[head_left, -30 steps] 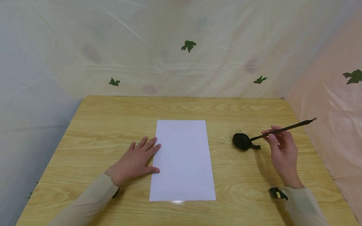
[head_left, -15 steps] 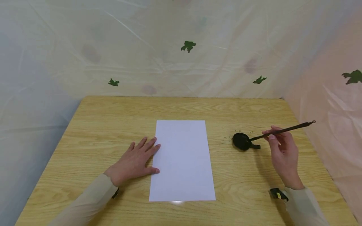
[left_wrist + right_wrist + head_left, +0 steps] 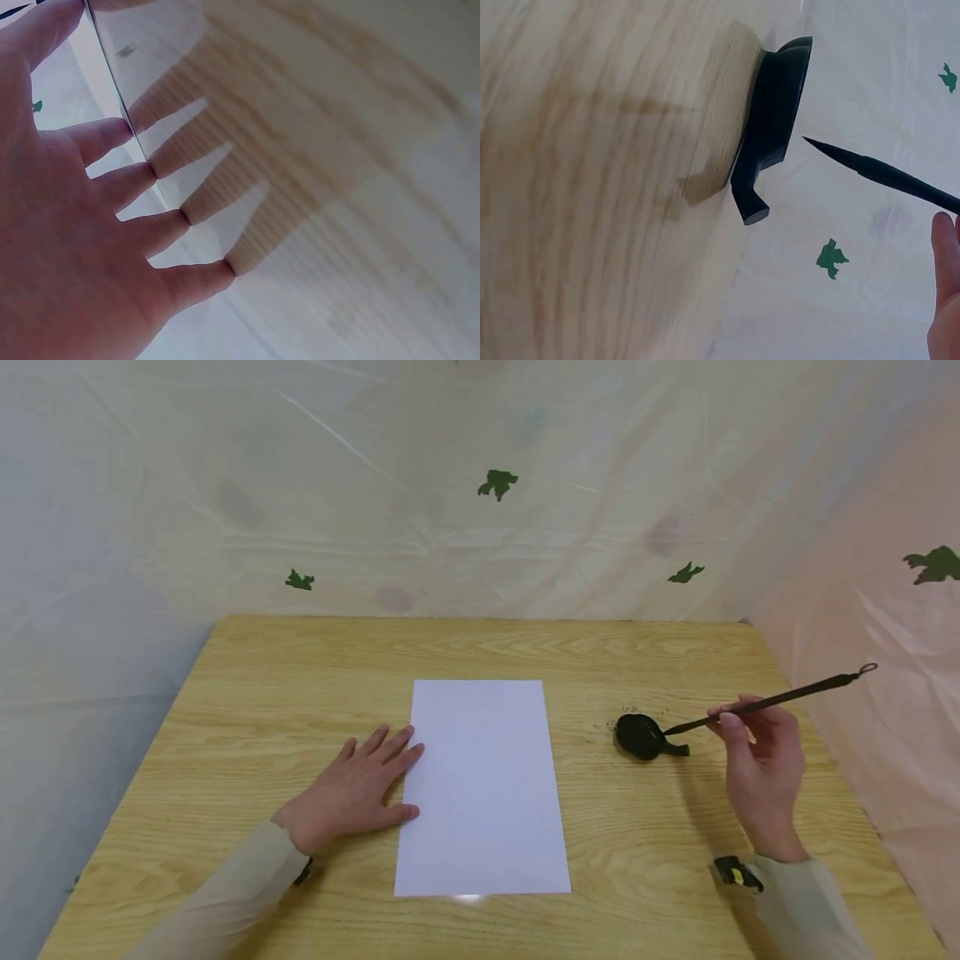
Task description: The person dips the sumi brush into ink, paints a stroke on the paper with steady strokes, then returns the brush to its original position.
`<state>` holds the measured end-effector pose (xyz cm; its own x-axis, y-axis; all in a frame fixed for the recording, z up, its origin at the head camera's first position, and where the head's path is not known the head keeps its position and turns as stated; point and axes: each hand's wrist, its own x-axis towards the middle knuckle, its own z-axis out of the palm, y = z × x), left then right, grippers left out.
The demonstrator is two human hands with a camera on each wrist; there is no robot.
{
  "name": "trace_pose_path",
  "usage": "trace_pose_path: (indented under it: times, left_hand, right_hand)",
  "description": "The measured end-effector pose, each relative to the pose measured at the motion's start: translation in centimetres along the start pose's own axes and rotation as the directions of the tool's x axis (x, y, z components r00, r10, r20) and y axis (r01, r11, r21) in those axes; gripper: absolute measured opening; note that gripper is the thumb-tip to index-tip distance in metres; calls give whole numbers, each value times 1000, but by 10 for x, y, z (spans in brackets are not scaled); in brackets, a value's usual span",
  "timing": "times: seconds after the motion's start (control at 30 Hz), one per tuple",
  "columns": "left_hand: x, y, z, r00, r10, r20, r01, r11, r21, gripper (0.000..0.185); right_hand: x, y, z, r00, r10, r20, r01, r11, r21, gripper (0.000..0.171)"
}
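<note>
A black ink brush (image 3: 802, 691) with a hanging loop at its end is pinched between the thumb and fingers of my right hand (image 3: 765, 777). Its tip points left at the right rim of a round black ink dish (image 3: 637, 737) with a short stubby handle. In the right wrist view the pointed brush tip (image 3: 836, 154) stands clear of the dish (image 3: 776, 97). My left hand (image 3: 348, 797) lies with spread fingers over the left edge of a blank white sheet of paper (image 3: 483, 793). The left wrist view shows those straight fingers (image 3: 154, 236) touching down.
The wooden table (image 3: 300, 668) carries everything. Small dark specks (image 3: 628, 710) lie behind the dish. A pale curtain (image 3: 390, 485) with green leaf-like shapes closes off the back, and a pinkish one (image 3: 892, 710) hangs along the right side.
My right hand has drawn the brush back to the right, its tip leaving the dish's middle for its right rim. The left hand and the paper have stayed in place.
</note>
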<state>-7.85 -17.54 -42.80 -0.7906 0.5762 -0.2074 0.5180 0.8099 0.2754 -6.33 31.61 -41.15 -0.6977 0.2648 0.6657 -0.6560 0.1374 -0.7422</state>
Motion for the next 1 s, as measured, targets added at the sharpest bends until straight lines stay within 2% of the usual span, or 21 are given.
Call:
trace_pose_path:
  times: [0.07, 0.23, 0.43, 0.7, 1.0]
  left_hand:
    - [0, 0, 0, 1000, 2, -2, -2, 1000, 1, 83]
    - [-1, 0, 2, 1000, 6, -13, -6, 1000, -3, 83]
    - [-1, 0, 2, 1000, 7, -21, -7, 1000, -2, 83]
    - [-1, -1, 3, 1000, 8, -20, -8, 1000, -7, 85]
    - [-2, -1, 2, 1000, 12, -25, -12, 1000, -8, 84]
  right_hand:
    - [0, 2, 1, 1000, 8, -7, -8, 1000, -1, 33]
    - [-1, 5, 2, 1000, 22, 3, -22, 994, -103, 33]
    - [-1, 7, 2, 999, 54, 1, -53, 988, -146, 34]
    - [1, 10, 2, 997, 73, 4, -68, 949, -306, 34]
    - [1, 14, 0, 998, 65, 7, -58, 935, -350, 34]
